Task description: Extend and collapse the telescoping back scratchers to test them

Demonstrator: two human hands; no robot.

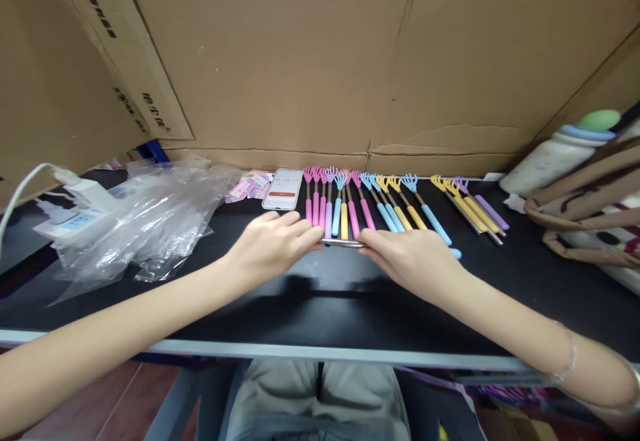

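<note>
A row of small rake-shaped back scratchers [380, 204] with pink, blue, yellow and purple handles lies along the back of a black table [310, 308]. My left hand [270, 244] and my right hand [413, 258] meet palms down at the near ends of the middle ones. Their fingers are held together and pinch a thin silver rod [343, 243] between them, lying crosswise against the handle ends. A purple-handled scratcher [487, 211] lies at the right end of the row.
A white phone [283, 189] lies left of the row, with pink paper slips [247, 186] beside it. Crumpled clear plastic bags [160, 218] and a white power strip [80, 214] lie at the left. A bottle [555, 158] and a strapped bag [590, 221] stand at the right. Cardboard [320, 54] walls the back.
</note>
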